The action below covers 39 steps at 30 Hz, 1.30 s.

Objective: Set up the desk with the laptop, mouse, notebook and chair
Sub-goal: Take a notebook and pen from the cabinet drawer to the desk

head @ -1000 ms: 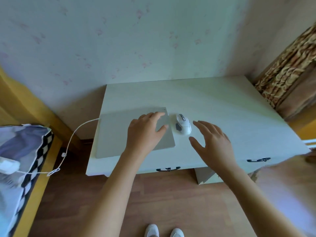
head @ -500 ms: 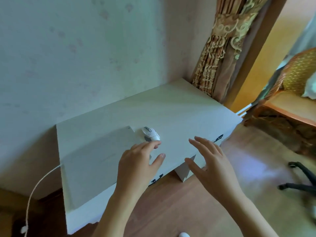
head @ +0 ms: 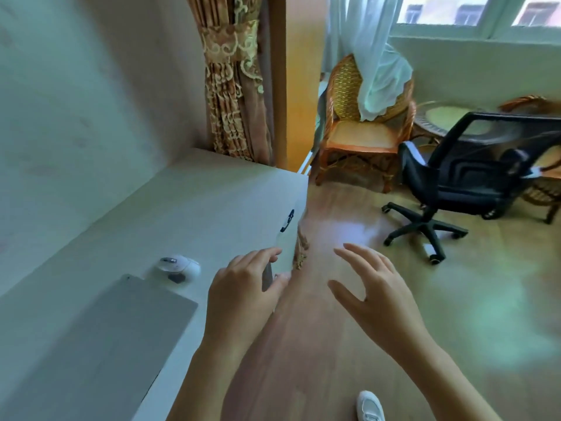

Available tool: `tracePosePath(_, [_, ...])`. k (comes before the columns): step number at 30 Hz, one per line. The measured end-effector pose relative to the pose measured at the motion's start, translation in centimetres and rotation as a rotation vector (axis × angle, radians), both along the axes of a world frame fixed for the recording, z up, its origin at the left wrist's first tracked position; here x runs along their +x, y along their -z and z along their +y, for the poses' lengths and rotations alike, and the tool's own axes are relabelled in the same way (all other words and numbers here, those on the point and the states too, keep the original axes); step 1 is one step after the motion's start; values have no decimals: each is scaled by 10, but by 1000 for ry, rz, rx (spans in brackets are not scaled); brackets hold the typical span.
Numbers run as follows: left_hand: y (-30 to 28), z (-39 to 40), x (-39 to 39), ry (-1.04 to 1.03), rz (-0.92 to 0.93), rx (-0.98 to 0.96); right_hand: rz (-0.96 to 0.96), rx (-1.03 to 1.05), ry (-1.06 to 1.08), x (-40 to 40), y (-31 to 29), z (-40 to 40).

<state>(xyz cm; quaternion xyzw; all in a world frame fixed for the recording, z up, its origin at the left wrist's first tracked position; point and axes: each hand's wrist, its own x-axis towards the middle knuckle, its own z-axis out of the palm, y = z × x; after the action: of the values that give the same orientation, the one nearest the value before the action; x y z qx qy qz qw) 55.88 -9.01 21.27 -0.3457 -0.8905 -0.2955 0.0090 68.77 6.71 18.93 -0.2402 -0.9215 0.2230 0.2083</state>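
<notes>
A closed silver laptop [head: 100, 338] lies flat on the white desk [head: 194, 208] at the lower left. A white mouse [head: 179, 266] sits on the desk just beyond the laptop's far corner. A black wheeled office chair [head: 464, 183] stands on the wooden floor at the right, well away from the desk. My left hand [head: 243, 296] hovers open over the desk's front edge, holding nothing. My right hand [head: 373, 296] is open in the air over the floor, fingers spread toward the chair. No notebook is in view.
A wicker armchair [head: 358, 129] with a sheer white curtain draped on it stands behind the office chair. A patterned brown curtain [head: 233, 86] hangs at the desk's far end. A round wicker table [head: 440, 117] is further right. My white shoe [head: 368, 405] shows below.
My view has swung right from the desk toward the room, bringing the office chair into sight. Both hands have come off the laptop and mouse area and now hang past the desk's front edge.
</notes>
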Motion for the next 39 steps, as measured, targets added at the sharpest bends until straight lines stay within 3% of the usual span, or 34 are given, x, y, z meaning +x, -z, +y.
tracePosePath(15, [8,227,95,432,35,-23,47,-36,389,143,-1,165])
tracePosePath(28, [17,419,212,564,36,-81,18,-41,514,270,-10,332])
tracePosePath(39, [28,574,218,703,36,-102,-19,-58,689,296,-2,459])
